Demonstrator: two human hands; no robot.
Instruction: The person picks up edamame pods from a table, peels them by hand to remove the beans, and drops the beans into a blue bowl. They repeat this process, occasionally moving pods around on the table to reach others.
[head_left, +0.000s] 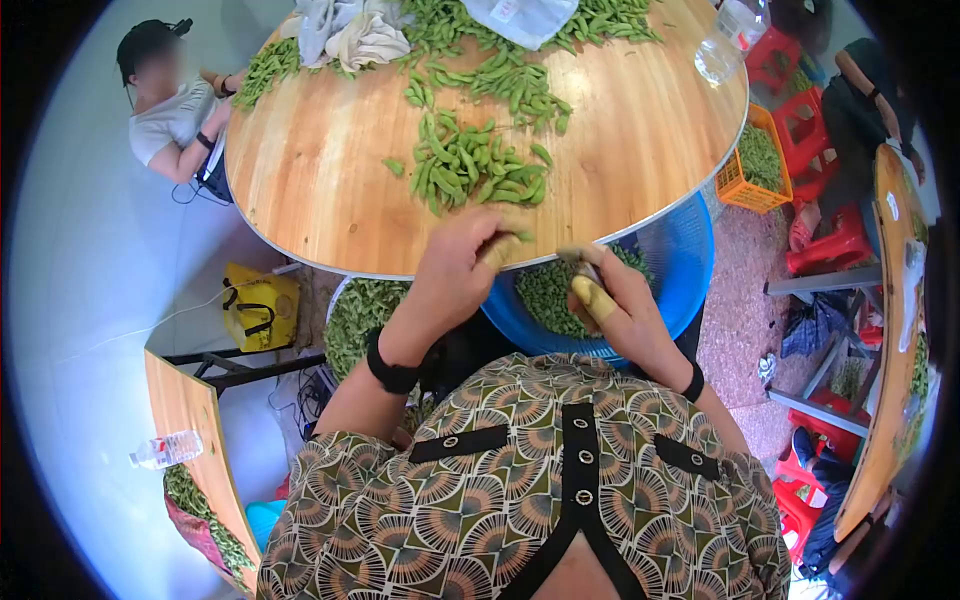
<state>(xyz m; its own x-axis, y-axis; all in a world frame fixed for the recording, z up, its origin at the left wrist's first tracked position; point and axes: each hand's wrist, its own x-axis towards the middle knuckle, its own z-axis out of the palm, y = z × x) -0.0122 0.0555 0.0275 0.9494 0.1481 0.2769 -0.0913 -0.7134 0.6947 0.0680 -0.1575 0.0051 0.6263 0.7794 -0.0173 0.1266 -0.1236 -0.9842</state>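
Observation:
Over the near edge of the round wooden table, my left hand is curled closed. A bit of green, like a soybean pod, shows at its fingertips. My right hand is closed above a blue basket, its thumb and finger wrapped in yellow covers. A small greyish item shows between its fingertips; I cannot tell what it is. Shelled green beans lie in the basket. Just beyond my left hand, a loose pile of green soybean pods rests on the table.
A larger heap of pods lies farther back by cloths and a plastic bottle. Left of my body stands a basin of pods. A person sits at left. An orange crate and red stools stand right.

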